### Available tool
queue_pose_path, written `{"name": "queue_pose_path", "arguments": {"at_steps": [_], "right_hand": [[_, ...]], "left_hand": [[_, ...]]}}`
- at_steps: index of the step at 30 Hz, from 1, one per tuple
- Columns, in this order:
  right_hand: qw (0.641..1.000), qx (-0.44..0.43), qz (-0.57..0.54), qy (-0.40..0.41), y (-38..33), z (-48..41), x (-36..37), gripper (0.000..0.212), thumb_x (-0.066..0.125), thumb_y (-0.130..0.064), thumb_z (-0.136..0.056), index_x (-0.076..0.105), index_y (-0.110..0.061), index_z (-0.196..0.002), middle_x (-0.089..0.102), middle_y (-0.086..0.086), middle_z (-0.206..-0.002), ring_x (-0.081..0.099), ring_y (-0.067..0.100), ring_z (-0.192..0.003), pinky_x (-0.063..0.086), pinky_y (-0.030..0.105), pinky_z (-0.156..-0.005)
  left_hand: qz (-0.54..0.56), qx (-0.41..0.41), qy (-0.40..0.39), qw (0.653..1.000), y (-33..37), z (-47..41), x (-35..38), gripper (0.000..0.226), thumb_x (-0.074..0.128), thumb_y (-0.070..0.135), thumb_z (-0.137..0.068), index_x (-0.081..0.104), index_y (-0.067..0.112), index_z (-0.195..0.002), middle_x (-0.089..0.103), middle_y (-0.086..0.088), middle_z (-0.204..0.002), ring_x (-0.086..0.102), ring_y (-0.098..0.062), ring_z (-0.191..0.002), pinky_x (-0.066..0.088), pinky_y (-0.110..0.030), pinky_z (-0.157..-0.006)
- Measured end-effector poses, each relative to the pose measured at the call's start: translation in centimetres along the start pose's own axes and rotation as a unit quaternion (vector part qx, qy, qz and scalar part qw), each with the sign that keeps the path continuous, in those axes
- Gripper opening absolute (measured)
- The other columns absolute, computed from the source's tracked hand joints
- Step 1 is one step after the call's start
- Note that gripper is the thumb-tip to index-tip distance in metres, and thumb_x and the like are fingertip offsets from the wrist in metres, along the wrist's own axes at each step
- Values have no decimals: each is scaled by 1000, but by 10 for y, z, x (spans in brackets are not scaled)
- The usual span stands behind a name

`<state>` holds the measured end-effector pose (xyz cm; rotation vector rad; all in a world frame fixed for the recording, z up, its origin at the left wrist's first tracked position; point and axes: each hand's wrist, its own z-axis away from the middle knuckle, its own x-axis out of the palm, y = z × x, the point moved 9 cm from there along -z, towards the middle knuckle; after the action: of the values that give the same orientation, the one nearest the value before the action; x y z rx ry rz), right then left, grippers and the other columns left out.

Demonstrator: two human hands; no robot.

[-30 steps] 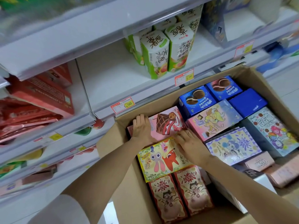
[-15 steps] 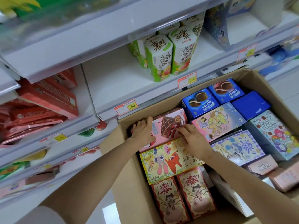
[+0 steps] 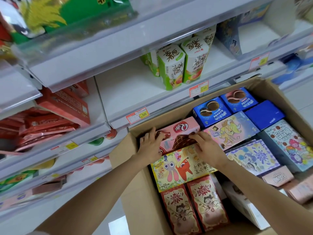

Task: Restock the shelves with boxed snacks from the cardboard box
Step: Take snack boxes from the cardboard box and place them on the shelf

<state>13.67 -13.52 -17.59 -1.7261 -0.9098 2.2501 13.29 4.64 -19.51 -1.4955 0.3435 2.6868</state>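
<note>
The left hand (image 3: 149, 145) and right hand (image 3: 208, 148) gripped the pink box (image 3: 180, 131) at the carton's (image 3: 133, 177) far-left corner, mid-pick; next it seemingly needed lifting clear to the shelf (image 3: 128, 89).

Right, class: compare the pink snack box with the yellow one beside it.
The pink snack box is tipped up, gripped by the left hand and right hand; the yellow snack box lies flat. Pink shows a brown waffle, yellow cartoon animals. Both sit in the cardboard box.
</note>
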Motion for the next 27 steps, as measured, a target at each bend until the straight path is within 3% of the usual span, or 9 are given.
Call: {"name": "queue_pose_path", "arguments": {"at_steps": [3, 6, 11, 15, 17, 19, 23, 27], "right_hand": [[1000, -4, 11, 0, -2, 3, -2, 35, 55, -1, -86, 58, -3, -120, 55, 15, -117, 51, 32, -110, 49, 38, -80], [1000, -5, 14, 4, -2, 6, -4, 34, 55, -1, -86, 59, -3, -120, 56, 15, -117, 51, 32, -110, 49, 38, -80], [999, -32, 29, 11, -10, 13, -12, 32, 61, 0, -83, 62, -5, -114, 60, 13, -113, 57, 31, -102, 52, 40, -75], [994, -88, 68, 17, -23, 17, -18, 32, 72, 5, -71, 67, -6, -100, 65, 12, -97, 64, 30, -83, 56, 37, -63], [992, -99, 74, 7, -28, 17, -18, 30, 72, 5, -70, 68, -6, -99, 65, 11, -95, 64, 29, -81, 56, 35, -63], [991, -107, 83, -9, -32, 13, -18, 29, 71, 4, -72, 67, -6, -99, 64, 12, -97, 63, 30, -80, 56, 34, -63], [982, -95, 139, -81, -31, -25, 2, 40, 54, -5, -86, 54, -10, -126, 52, 10, -125, 51, 28, -109, 47, 37, -89], [951, -75, 239, -181, -16, -74, 36, 54, 51, -13, -91, 33, -14, -142, 38, 9, -142, 42, 27, -125, 40, 35, -99]], "left_hand": [[8, -6, 22, 1000, -7, -1, -4, 76, 69, 28, -78, 23, 19, -138, 28, -10, -143, 28, -26, -124, 25, -35, -97], [-15, -34, 58, 998, -11, -8, -12, 85, 72, 37, -76, 23, 11, -141, 33, -10, -135, 32, -25, -123, 26, -34, -101], [-39, -47, 63, 996, -5, -7, -12, 70, 65, 55, -76, 39, 15, -127, 45, -9, -128, 45, -26, -116, 40, -38, -92], [-69, 11, 220, 973, 20, 29, -70, 66, 68, 56, -68, 53, 14, -117, 57, -4, -113, 52, -21, -103, 42, -32, -80], [-40, 32, 292, 955, 25, 59, -106, 64, 75, 49, -58, 61, 11, -107, 63, -5, -98, 59, -22, -89, 47, -30, -70], [-10, 34, 345, 938, 21, 94, -137, 61, 71, 46, -60, 62, 10, -108, 62, -4, -95, 57, -22, -86, 47, -31, -71], [16, -39, 421, 906, -13, 169, -177, 57, 77, 40, -61, 64, 10, -107, 60, -5, -86, 50, -24, -84, 38, -30, -70], [31, -82, 428, 899, -54, 213, -170, 63, 59, 51, -66, 65, 2, -106, 63, -12, -84, 54, -31, -82, 38, -33, -72]]}}
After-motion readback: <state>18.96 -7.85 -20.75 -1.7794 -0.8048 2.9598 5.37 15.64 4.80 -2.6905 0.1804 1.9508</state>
